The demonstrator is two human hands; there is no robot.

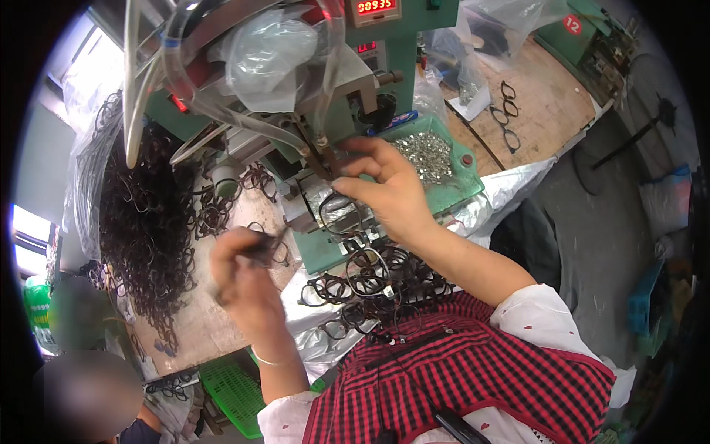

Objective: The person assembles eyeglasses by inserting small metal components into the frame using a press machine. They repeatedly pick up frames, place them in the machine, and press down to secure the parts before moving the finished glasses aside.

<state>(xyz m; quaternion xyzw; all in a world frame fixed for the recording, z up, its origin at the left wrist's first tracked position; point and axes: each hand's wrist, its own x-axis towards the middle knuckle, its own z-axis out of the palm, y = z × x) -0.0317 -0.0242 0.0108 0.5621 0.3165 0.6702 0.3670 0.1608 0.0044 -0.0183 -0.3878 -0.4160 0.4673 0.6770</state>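
My right hand (396, 192) is at the head of a green bench machine (399, 55), thumb and fingers pinched together. They hold a dark eyeglass frame (322, 214), whose rim hangs below the thumb over the metal fixture (299, 211). Where the fingertips meet the frame is partly hidden. To the left and nearer me, my left hand (251, 285) is smeared by motion, its fingers curled around something dark and thin. Several eyeglass frames (355, 292) lie heaped between my arms, against the red checked apron (414, 355).
A green tray (473, 174) of small shiny metal parts stands right of the machine. At left is a big heap of dark frame parts (148, 237). Clear hoses (237, 126) loop before the machine. Glasses (508, 115) lie on the right-hand board; another person (140, 425) is at lower left.
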